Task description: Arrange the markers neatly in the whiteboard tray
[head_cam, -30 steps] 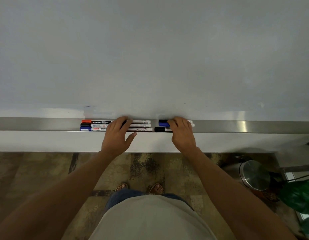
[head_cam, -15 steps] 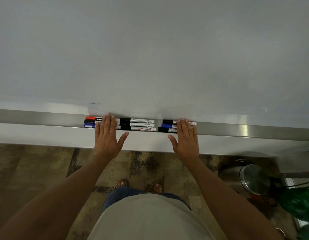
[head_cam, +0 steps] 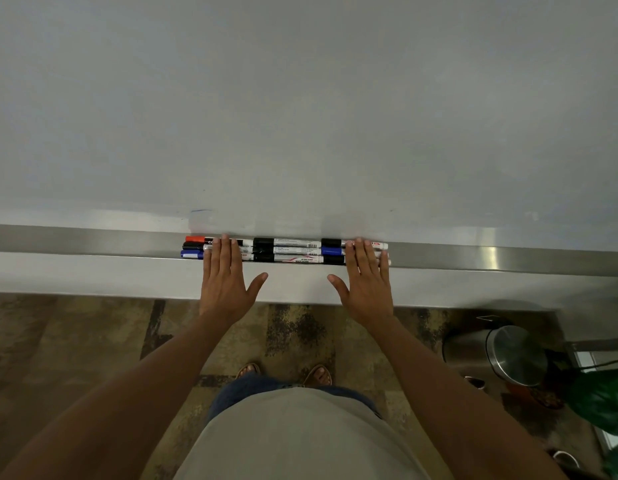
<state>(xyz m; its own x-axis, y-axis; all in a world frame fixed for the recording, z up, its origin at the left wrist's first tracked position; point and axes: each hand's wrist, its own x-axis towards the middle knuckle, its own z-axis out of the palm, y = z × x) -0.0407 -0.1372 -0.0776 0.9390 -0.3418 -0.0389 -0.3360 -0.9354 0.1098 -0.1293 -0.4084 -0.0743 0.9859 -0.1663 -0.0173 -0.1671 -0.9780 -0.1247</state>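
Several markers [head_cam: 290,251] lie end to end in three tight rows along the steel whiteboard tray [head_cam: 93,240], with red, black and blue caps at the left end. My left hand [head_cam: 224,282] lies flat, fingers spread over the left group of markers. My right hand [head_cam: 366,282] lies flat the same way over the right group, where black and blue caps [head_cam: 331,251] show beside its fingers. Neither hand grips a marker. The barrels under the fingers are hidden.
The whiteboard [head_cam: 300,98] fills the upper view, with a faint blue mark [head_cam: 201,211] just above the tray. A steel pedal bin [head_cam: 508,355] stands on the patterned floor at lower right, next to a green plant [head_cam: 601,400].
Both hands went from curled over the markers to flat with fingers spread. The right group of markers has slid left and now meets the middle group, closing the gap.
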